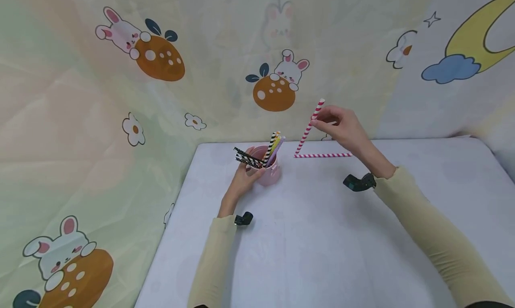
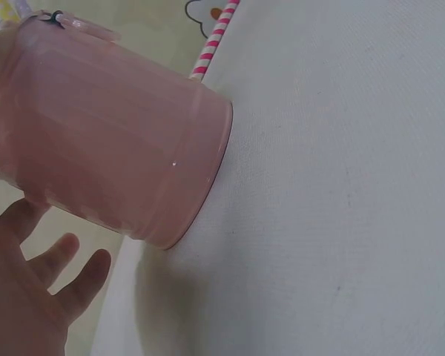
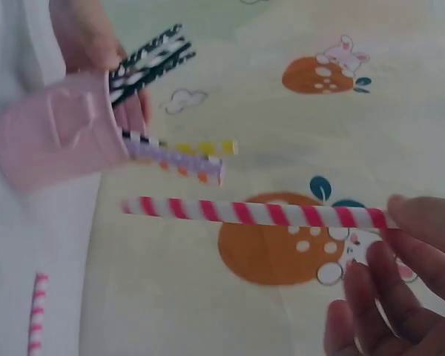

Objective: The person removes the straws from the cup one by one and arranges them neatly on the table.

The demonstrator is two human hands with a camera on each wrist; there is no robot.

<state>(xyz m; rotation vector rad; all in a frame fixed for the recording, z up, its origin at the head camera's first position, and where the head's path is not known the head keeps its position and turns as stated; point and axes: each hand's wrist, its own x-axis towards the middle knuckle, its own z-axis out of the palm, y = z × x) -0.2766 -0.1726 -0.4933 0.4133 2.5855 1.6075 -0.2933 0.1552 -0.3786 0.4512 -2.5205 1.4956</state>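
Observation:
My left hand [image 1: 242, 182] grips a pink cup [image 1: 269, 177] near its rim, thumb on the near side. Black-and-white patterned paper straws [image 1: 246, 158] lean left in the cup. A purple straw [image 1: 276, 150], a yellow one and other patterned ones lean right. Between thumb and fingertips, my right hand [image 1: 344, 128] pinches a red-and-white striped paper straw [image 3: 259, 213] by its upper part. It slants down to the left, clear of the cup. Another striped straw [image 1: 323, 155] lies flat on the table; whether the two touch, I cannot tell.
A white-covered table [image 1: 306, 236] carries everything. Behind it and at the left hangs a pale backdrop [image 1: 217, 66] printed with rabbits, flowers and a moon. Small dark cameras [image 1: 359, 183] sit at both wrists.

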